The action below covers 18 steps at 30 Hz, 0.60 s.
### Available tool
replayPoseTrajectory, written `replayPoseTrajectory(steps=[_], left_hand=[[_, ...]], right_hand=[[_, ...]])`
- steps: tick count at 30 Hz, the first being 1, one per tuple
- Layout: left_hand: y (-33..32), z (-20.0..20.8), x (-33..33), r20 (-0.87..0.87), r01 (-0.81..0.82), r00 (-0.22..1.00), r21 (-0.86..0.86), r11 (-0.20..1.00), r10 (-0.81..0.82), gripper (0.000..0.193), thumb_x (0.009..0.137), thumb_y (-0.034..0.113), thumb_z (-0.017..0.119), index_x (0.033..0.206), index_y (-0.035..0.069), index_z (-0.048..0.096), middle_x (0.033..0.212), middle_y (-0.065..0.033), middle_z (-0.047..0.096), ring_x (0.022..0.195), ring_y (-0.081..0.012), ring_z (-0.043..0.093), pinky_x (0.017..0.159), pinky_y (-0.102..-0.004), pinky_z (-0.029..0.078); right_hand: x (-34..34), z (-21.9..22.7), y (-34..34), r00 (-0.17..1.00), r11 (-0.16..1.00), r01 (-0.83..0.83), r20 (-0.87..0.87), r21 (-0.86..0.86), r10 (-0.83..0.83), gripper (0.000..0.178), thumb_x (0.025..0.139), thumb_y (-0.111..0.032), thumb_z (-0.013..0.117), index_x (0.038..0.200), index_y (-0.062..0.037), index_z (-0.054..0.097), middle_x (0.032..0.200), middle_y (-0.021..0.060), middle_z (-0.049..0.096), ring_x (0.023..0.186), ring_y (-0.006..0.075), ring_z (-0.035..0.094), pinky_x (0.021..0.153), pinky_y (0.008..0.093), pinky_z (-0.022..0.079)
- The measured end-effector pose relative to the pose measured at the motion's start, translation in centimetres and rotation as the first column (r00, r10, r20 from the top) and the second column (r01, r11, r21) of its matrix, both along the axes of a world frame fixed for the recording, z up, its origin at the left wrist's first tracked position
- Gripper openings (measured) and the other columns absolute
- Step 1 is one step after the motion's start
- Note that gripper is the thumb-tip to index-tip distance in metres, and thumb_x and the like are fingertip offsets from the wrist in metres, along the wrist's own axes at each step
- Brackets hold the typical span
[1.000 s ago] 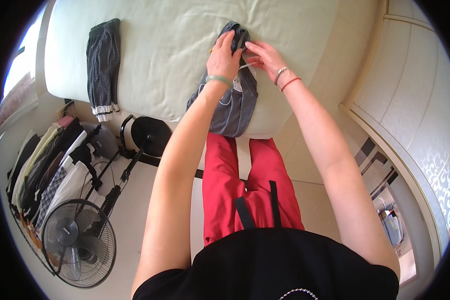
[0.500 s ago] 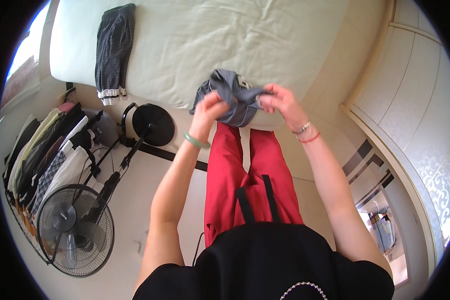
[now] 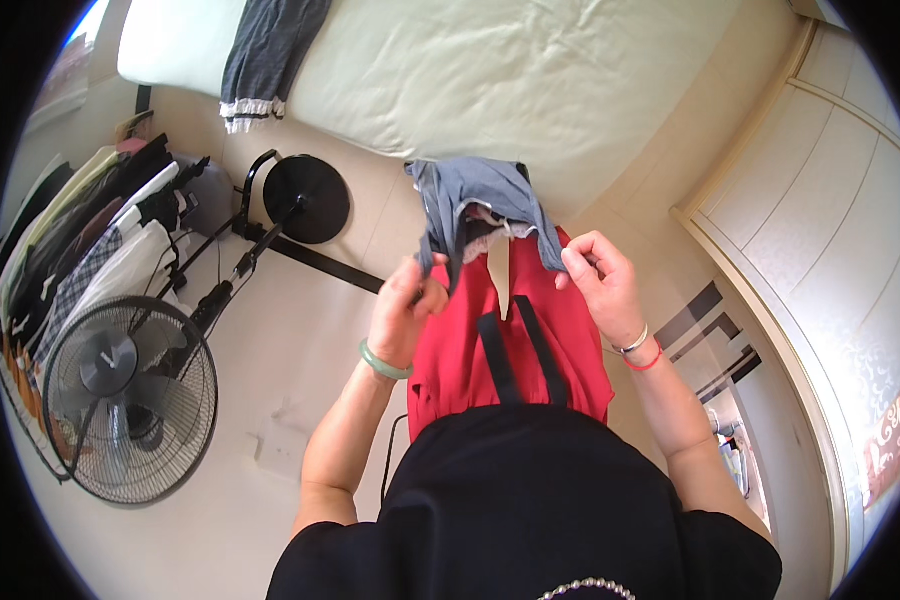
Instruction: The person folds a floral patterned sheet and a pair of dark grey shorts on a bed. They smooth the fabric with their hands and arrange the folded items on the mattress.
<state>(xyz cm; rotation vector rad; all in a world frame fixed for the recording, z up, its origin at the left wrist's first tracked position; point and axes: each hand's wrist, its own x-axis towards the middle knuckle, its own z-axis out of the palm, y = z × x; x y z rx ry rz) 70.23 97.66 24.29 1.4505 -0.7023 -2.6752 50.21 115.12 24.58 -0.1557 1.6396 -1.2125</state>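
Observation:
Between my two hands hangs a grey garment [image 3: 490, 183] with pale trim along its inner edge, stretched wide so that a dark opening faces me. What kind of garment it is, I cannot tell. My left hand [image 3: 407, 308] is closed on its left edge; a green bangle circles that wrist. On the other side my right hand [image 3: 602, 280] pinches the right corner between thumb and fingers. The cloth is held over my red trousers [image 3: 460, 350], just in front of the bed [image 3: 470, 90]. Its far end reaches the bed's near edge.
Dark grey trousers with a white lace hem [image 3: 270, 60] lie on the bed at the far left. A standing fan [image 3: 130, 400] and a rack of hanging clothes [image 3: 90, 240] stand at left, near a round black base [image 3: 307, 198]. A pale cabinet [image 3: 810, 190] lines the right.
Both hands have come down and nearer to me with the grey garment. Bunched up before, it is now spread open. The view has shifted, so the bed sits higher.

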Motion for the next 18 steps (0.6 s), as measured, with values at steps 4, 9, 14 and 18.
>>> replayPoseTrajectory(steps=[4,9,14,18], left_hand=[[1.5,3.6,1.3,0.270,0.080,0.961,-0.099,0.992,-0.050,0.035,0.104,0.030,0.044,0.122,0.003,0.056,0.056,0.0053,0.037,0.051,-0.0057,0.034,0.063,-0.0232,0.039],[3.9,6.2,3.4,0.131,-0.446,0.859,-0.287,0.848,0.496,0.052,0.104,0.048,0.036,0.146,0.018,0.037,0.132,-0.0104,0.057,0.108,-0.0234,0.063,0.093,-0.0381,0.049],[5.7,8.0,1.9,-0.089,-0.655,0.713,-0.437,0.616,0.695,0.051,0.104,0.043,0.037,0.150,0.022,0.029,0.153,-0.0137,0.034,0.139,-0.0302,0.037,0.113,-0.0438,0.035],[7.9,8.2,1.0,-0.211,-0.655,0.738,-0.451,0.607,0.640,0.055,0.104,0.044,0.036,0.153,0.023,0.023,0.158,-0.0136,0.023,0.141,-0.0354,0.033,0.116,-0.0462,0.030]], right_hand=[[0.2,2.3,0.0,0.962,0.983,0.171,0.227,-0.066,-0.152,0.015,0.101,-0.014,0.049,0.091,-0.0027,0.053,0.082,0.0076,0.065,0.072,0.0124,0.063,0.070,0.0290,0.052],[-0.4,4.2,1.1,0.932,0.935,0.329,0.208,-0.134,-0.298,0.017,0.102,-0.014,0.044,0.091,-0.0023,0.052,0.091,0.0138,0.068,0.080,0.0168,0.064,0.082,0.0325,0.051],[-0.6,6.1,1.3,0.874,0.900,0.398,0.371,-0.180,-0.313,0.008,0.097,-0.008,0.050,0.101,-0.0017,0.052,0.101,0.0174,0.067,0.086,0.0186,0.063,0.086,0.0339,0.051],[1.3,7.8,-1.0,0.909,0.946,0.210,0.407,-0.247,-0.095,0.059,0.089,0.006,0.057,0.142,-0.0030,0.033,0.117,0.0174,0.061,0.094,0.0180,0.062,0.086,0.0338,0.053]])
